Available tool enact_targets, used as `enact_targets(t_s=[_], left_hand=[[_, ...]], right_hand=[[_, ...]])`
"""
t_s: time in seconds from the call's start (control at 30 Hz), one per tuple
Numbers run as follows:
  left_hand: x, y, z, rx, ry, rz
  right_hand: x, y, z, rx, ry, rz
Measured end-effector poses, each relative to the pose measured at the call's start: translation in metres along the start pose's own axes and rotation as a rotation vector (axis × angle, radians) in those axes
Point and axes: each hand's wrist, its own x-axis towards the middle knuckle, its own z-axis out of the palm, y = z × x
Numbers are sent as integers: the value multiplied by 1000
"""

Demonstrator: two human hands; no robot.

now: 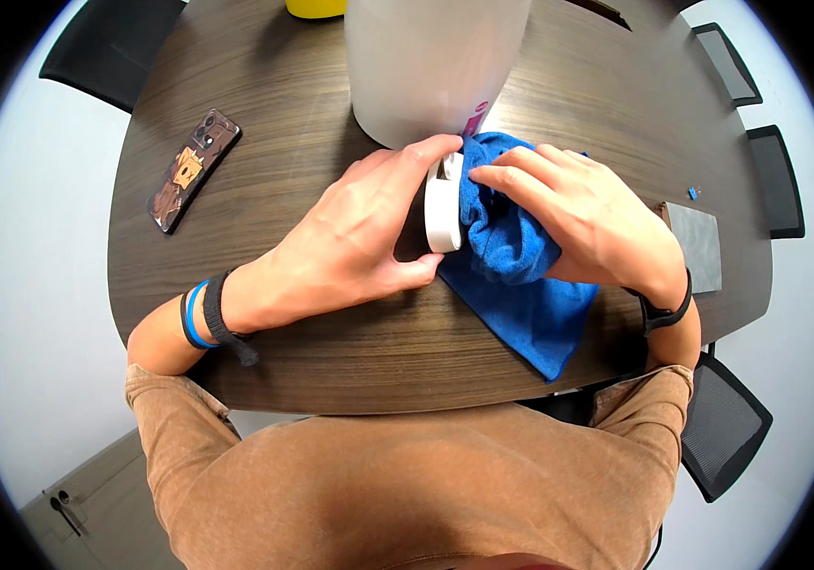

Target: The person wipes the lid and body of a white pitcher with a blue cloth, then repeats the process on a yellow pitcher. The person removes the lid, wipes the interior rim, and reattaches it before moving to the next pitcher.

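Observation:
My left hand [355,223] is closed on a white lid-like piece [443,217], held on edge between the thumb below and the fingers above. The piece has a rounded rim and a small gap near its top; its left side is hidden by my hand. On its right side a blue cloth [511,242] is bunched up, with my right hand [597,214] gripping it and pressing it to the piece. A loose corner of the cloth hangs toward the table's near edge. Just beyond both hands stands a large white cylindrical container [434,71].
A phone in a patterned case [194,171] lies at the left of the wooden table [274,114]. Beside my right wrist is a flat grey rectangular item [695,249], with a tiny blue scrap [694,193] beyond it. A yellow object [316,8] shows at the top. Black chairs [776,180] surround the table.

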Motion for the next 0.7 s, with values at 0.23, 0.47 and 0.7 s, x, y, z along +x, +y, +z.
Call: enact_targets(t_s=[0.23,0.47,0.7], left_hand=[[0,1,-1,4,-15,-36],[2,-3,0,31,-6,95],[1,-1,2,-50,-11,44]], right_hand=[[-3,0,-3,8,-42,11],[-3,-5,-14,-38,-6,-29],[-3,-7,-9,-33,17,-44]])
